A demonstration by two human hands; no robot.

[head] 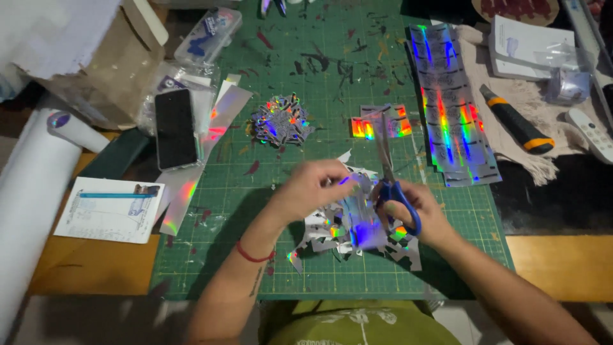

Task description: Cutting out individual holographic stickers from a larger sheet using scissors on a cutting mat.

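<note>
My left hand [313, 186] pinches the top of a holographic sticker sheet [355, 214] held over the green cutting mat [268, 191]. My right hand [418, 214] grips blue-handled scissors [391, 172], whose blades point away from me beside the sheet. Shiny offcuts [332, 237] lie under both hands. A pile of cut holographic stickers [280, 121] sits farther up the mat. Small cut pieces [380, 122] lie to its right.
Long holographic sheets [450, 102] lie along the mat's right side. A utility knife [517, 121], white remote [590, 133] and booklet [527, 48] sit on a cloth at right. A dark phone [175, 128], paper slip [108, 209], white roll [32, 204] and cardboard box [108, 70] are at left.
</note>
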